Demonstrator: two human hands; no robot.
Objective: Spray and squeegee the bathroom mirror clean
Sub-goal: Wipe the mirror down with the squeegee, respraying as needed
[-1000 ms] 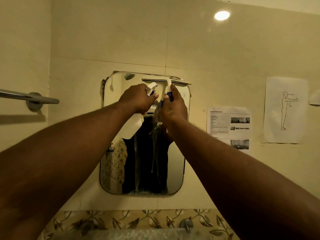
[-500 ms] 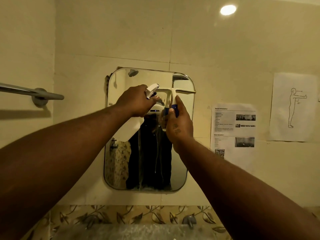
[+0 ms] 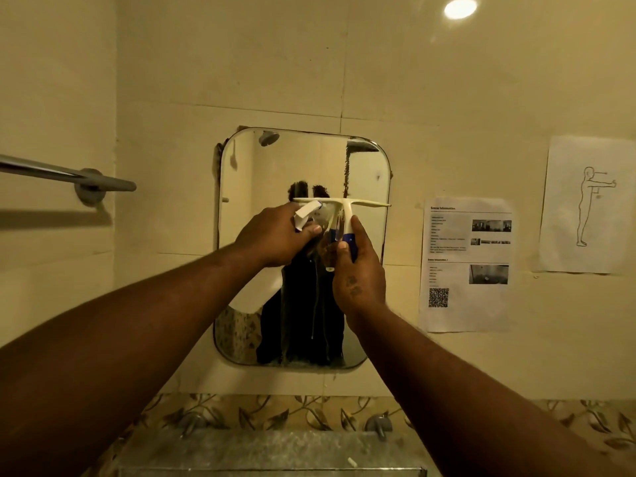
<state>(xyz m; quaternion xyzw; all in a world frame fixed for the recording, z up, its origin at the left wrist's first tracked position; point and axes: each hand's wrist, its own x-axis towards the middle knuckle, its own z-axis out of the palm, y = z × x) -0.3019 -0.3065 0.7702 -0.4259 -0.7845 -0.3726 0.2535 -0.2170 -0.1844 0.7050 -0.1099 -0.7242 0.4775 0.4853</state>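
Observation:
A rounded rectangular mirror (image 3: 241,173) hangs on the beige tiled wall, with drips running down its lower half. My right hand (image 3: 359,273) grips the blue-and-white handle of a cream squeegee (image 3: 344,203), whose blade lies flat across the mirror about a third of the way down. My left hand (image 3: 275,235) is closed around the neck of a white spray bottle (image 3: 306,213), held in front of the mirror just left of the squeegee handle. The bottle's body is mostly hidden behind my hand.
A metal towel bar (image 3: 69,175) juts from the left wall. Two paper sheets are stuck right of the mirror: an info sheet (image 3: 464,263) and a figure drawing (image 3: 585,204). Below are leaf-pattern tiles (image 3: 309,413), two metal pegs and a grey ledge (image 3: 275,452).
The squeegee blade has come down the mirror from its top edge to about a third of the way down. Both hands moved down with it.

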